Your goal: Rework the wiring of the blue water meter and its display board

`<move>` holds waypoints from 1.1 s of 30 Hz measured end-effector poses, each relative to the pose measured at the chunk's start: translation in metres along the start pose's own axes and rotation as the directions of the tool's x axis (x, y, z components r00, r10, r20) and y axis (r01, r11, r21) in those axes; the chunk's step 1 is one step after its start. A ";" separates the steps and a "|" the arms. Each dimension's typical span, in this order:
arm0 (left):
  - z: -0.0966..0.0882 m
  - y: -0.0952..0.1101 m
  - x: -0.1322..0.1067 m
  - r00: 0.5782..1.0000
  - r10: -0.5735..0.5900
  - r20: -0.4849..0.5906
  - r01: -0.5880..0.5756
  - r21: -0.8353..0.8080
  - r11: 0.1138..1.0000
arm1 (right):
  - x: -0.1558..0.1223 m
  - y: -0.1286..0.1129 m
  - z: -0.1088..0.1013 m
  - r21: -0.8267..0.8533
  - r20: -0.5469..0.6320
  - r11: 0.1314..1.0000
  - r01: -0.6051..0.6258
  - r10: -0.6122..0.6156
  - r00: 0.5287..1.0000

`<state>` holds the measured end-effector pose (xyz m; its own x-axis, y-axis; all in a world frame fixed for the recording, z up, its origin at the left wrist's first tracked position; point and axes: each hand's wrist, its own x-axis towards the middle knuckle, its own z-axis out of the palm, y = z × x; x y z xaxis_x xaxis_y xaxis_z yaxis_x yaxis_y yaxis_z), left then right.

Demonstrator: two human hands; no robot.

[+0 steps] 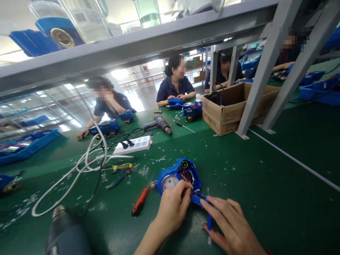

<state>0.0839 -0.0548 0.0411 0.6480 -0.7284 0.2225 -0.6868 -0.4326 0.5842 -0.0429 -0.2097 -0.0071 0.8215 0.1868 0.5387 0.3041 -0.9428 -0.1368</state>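
On the green desk [265,184] the blue water meter [177,177] lies open, wiring bared and cover not yet on — the left hand [174,209] pinches into its wired compartment, while the right hand [231,223] grips blue-handled pliers [203,205] at its edge.

Left hand [174,209] on blue meter [177,176], right hand [231,225] holding blue tool [203,205], green table [265,191]
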 end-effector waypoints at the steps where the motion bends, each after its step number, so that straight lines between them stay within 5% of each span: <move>1: 0.000 0.001 0.001 1.000 -0.004 0.009 0.004 -0.007 1.000 | -0.002 0.001 0.001 0.007 0.004 1.000 0.002 -0.002 1.000; 4: 0.002 0.002 0.006 1.000 0.003 0.003 -0.003 -0.014 1.000 | -0.005 0.002 0.003 0.115 0.025 0.989 -0.094 0.091 0.996; 6: 0.004 0.002 0.007 0.999 0.004 -0.046 -0.005 -0.004 1.000 | -0.003 0.003 0.003 0.258 0.075 0.927 -0.272 0.261 0.962; 8: 0.008 0.003 0.004 0.980 0.001 -0.199 -0.001 -0.002 1.000 | 0.000 0.004 0.003 0.419 0.180 0.767 -0.486 0.455 0.872; 10: 0.014 0.004 -0.003 0.909 0.034 -0.416 -0.040 -0.006 0.999 | 0.002 0.006 0.005 0.547 0.308 0.547 -0.634 0.573 0.760; 13: 0.026 0.006 -0.017 0.834 0.148 -0.531 -0.126 0.078 0.989 | 0.004 0.008 0.007 0.640 0.390 0.351 -0.684 0.618 0.683; 17: 0.041 0.006 -0.024 0.860 0.262 -0.438 -0.097 0.363 0.927 | 0.003 0.006 0.008 0.619 0.273 0.492 -0.612 0.596 0.755; 23: 0.048 0.004 -0.018 0.817 0.404 -0.411 -0.113 0.574 0.811 | 0.001 0.002 0.006 0.471 0.133 0.715 -0.517 0.522 0.843; 30: 0.047 0.001 -0.022 0.825 0.494 -0.275 -0.209 0.664 0.718 | 0.000 -0.001 0.012 0.458 0.096 0.753 -0.473 0.487 0.868; 33: 0.048 -0.002 -0.020 0.814 0.496 -0.301 -0.236 0.610 0.757 | 0.000 -0.002 0.013 0.473 0.102 0.738 -0.481 0.496 0.862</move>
<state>0.0566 -0.0649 -0.0014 0.2861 -0.6479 0.7060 -0.8733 -0.4795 -0.0862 -0.0375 -0.2039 -0.0174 0.9083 -0.2789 0.3119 0.0578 -0.6548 -0.7536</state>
